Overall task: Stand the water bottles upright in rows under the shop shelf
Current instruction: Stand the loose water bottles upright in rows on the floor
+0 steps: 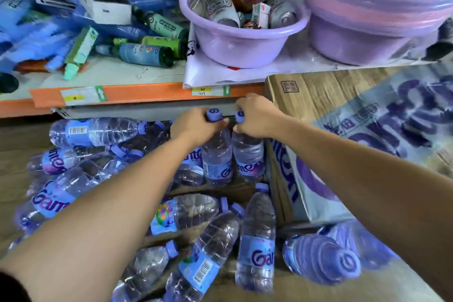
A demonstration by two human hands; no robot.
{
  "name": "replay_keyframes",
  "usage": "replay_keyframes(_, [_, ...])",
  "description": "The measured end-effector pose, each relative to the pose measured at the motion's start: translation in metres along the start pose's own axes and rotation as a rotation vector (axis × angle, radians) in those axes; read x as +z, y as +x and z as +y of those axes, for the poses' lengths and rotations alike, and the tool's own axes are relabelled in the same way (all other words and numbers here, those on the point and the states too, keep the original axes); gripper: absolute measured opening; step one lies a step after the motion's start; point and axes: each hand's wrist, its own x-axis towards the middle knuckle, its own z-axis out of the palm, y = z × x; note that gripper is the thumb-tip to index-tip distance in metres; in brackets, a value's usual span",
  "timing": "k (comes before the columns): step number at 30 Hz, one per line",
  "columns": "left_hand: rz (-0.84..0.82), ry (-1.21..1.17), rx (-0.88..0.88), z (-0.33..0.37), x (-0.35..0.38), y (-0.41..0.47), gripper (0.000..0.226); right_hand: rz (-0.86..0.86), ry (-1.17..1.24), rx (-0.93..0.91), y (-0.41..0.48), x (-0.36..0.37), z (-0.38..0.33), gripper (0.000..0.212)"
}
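Two clear plastic purple-capped water bottles (217,162) are standing upright at 12 o'clock, just under the orange-edged shop shelf (147,93); left hand (196,125) and right hand (255,117) are each gripping one neck.

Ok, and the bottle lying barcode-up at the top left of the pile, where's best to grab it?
Probably at the neck, just below the cap, coming from above. The bottle lies on its side atop the others, cap pointing right, neck exposed and narrow.
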Motion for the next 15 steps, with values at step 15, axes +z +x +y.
replay_keyframes(15, [0.105, 0.101, 0.338, 0.020, -0.010, 0.041, 0.036, 0.133, -0.003, 0.009, 0.025, -0.013, 0.007, 0.035])
